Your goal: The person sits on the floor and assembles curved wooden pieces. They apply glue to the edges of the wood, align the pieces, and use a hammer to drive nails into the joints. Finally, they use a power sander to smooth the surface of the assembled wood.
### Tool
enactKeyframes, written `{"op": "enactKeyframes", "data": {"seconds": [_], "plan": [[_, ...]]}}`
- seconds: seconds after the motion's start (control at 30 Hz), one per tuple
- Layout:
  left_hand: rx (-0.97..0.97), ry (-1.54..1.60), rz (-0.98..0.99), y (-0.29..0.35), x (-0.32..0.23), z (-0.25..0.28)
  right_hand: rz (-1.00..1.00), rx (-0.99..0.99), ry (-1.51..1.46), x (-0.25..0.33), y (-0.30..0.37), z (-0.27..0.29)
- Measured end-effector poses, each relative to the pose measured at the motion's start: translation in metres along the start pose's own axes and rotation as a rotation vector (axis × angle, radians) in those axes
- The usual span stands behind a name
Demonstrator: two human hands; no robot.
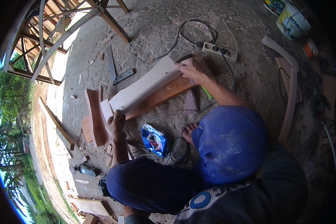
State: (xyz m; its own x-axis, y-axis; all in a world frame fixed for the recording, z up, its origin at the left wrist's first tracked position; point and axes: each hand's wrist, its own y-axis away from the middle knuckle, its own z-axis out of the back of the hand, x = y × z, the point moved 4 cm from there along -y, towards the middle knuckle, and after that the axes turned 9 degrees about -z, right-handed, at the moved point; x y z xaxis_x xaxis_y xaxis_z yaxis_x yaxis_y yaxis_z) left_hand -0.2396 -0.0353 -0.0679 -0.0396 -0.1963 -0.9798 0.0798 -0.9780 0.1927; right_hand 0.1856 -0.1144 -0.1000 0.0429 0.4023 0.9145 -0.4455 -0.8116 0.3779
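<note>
A long pale wooden board (143, 84) with gently curved edges lies at a slant before me, over a thicker reddish-brown beam (162, 96). My left hand (116, 125) grips the board's near left end, thumb on top. At the other end my right hand (193, 71) has its fingers bent around the board's end. A dark curved piece (184, 58) shows just beyond those fingers; I cannot make out what it is. A small pale block (105, 108) sits against the left end, beside a reddish curved wooden piece (95, 115).
A power strip (219, 51) with cables lies beyond my right hand. A try square (117, 71) rests on the rough floor at far left. A blue packet (154, 140) lies near my knees. Curved wooden pieces (290, 100) and a paint bucket (293, 24) are at right.
</note>
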Motion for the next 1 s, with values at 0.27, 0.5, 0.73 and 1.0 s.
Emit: {"op": "enactKeyframes", "data": {"seconds": [0.27, 0.5, 0.73, 1.0], "plan": [[-0.024, -0.013, -0.052, 0.007, -0.009, -0.008, -0.078, -0.095, -0.069, 0.005, 0.02, -0.005], [-0.002, -0.043, -0.027, 0.002, -0.003, -0.001, -0.005, -0.039, 0.307, 0.021, 0.021, 0.006], [-0.003, -0.055, -0.005, 0.004, -0.004, -0.004, 0.042, -0.091, 0.357, 0.036, 0.034, 0.01], [-0.005, -0.068, -0.015, 0.002, -0.003, -0.002, 0.006, -0.055, 0.376, 0.034, 0.029, 0.007]]}}
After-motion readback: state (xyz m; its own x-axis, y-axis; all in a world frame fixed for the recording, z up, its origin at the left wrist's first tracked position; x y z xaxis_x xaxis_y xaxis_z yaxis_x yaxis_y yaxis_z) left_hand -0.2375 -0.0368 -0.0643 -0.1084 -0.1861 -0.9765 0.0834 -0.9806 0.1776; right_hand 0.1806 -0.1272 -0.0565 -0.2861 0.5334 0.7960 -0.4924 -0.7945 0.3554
